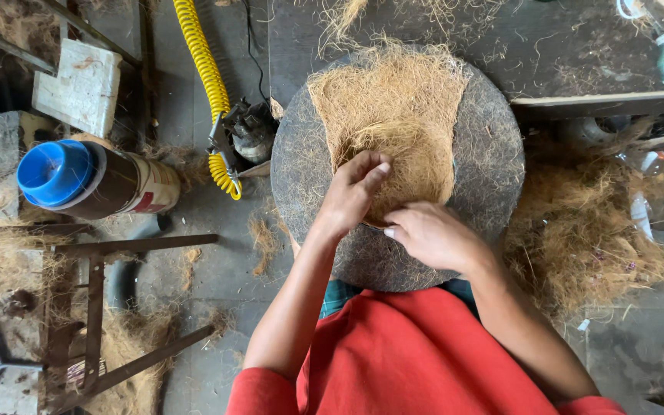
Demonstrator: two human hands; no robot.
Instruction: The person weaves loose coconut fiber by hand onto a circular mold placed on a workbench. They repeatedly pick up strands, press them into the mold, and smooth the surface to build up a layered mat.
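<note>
A round dark dome-shaped mould (486,165) sits in front of me, its top half covered by a tan mat of coir fibre (397,115). My left hand (351,192) rests on the lower edge of the fibre, fingers together and pressing down on it. My right hand (432,234) lies just below and to the right, fingers curled over the near edge of the fibre mat, touching the mould. Both forearms reach out from my red sleeves.
A loose fibre pile (585,230) lies on the right. A yellow coiled hose (205,69) with a tool (244,134) lies left of the mould. A brown canister with blue cap (90,180), a white block (78,84) and a rusty metal frame (97,307) stand on the left.
</note>
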